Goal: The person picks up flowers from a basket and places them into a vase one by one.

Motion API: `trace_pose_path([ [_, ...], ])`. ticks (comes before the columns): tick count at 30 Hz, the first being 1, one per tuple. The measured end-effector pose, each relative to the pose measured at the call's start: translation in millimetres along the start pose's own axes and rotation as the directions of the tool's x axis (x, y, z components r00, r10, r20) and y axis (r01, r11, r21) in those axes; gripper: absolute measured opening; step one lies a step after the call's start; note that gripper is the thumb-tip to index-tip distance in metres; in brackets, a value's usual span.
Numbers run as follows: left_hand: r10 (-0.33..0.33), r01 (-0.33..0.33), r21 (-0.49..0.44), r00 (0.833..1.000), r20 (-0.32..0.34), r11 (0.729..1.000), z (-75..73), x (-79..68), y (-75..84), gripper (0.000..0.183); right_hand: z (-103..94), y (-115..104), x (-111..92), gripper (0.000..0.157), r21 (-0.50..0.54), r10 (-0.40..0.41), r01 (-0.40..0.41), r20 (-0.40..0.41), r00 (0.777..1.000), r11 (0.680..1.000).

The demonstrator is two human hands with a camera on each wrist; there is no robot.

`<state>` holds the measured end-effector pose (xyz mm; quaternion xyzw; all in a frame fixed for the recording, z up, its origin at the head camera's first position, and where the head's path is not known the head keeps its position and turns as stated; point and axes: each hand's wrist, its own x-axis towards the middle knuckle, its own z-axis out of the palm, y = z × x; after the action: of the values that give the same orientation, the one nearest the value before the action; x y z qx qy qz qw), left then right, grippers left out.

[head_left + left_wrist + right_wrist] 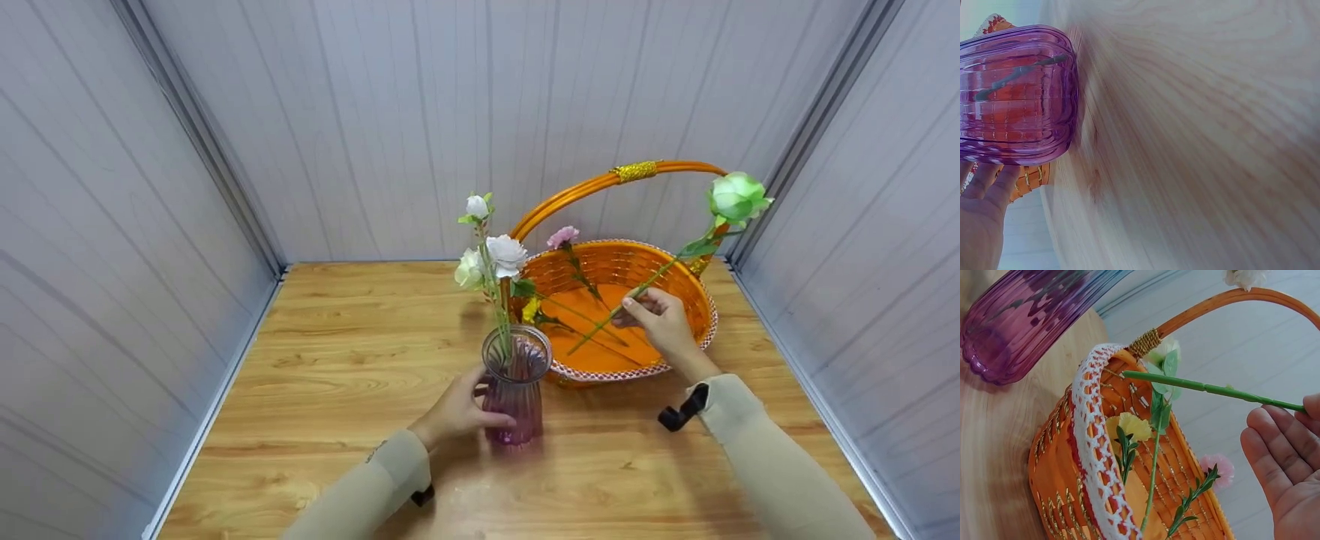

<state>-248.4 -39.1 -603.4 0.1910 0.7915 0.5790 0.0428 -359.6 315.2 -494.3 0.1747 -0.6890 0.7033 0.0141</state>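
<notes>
A ribbed glass vase (517, 412), clear above and purple below, stands upright on the wooden table. My left hand (459, 411) grips its left side, thumb across the front; the left wrist view has fingers against the purple glass (1016, 112). White flowers (506, 255) rise from the vase's mouth. Between thumb and fingers, my right hand (664, 326) pinches the stem of a pale green rose (737, 199). The bloom points up and right, while the cut stem end (1134, 375) slants down left over the orange basket (1053, 495).
Inside the basket lie a yellow flower (531, 310), a pink flower (562, 237) and another green-leaved stem (1154, 467). The basket's tall hooped handle (577, 196) arches behind my right hand. Panelled walls (390, 135) enclose the table at the back and sides.
</notes>
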Motion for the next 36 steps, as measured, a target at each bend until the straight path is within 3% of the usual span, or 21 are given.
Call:
trace_pose_path([
  [15, -0.023, 0.023, 0.001, 1.0, 0.001, 1.0, -0.4, -0.4, 1.2, 0.098, 5.1, -22, -1, 0.022, -0.022, -0.076, 0.076, 0.022, 0.997, 0.997],
  [29, -0.034, 0.034, -0.012, 0.999, -0.01, 0.999, 0.8, -1.0, 2.6, 0.095, 11.3, -48, -1, 0.013, 0.048, -0.181, 0.179, 0.06, 0.982, 0.983],
  [36, -0.037, 0.037, -0.009, 0.999, -0.009, 0.999, 1.0, -0.5, 2.1, 0.094, 19.5, -61, -4, 0.014, 0.024, -0.208, 0.207, 0.075, 0.975, 0.978],
])
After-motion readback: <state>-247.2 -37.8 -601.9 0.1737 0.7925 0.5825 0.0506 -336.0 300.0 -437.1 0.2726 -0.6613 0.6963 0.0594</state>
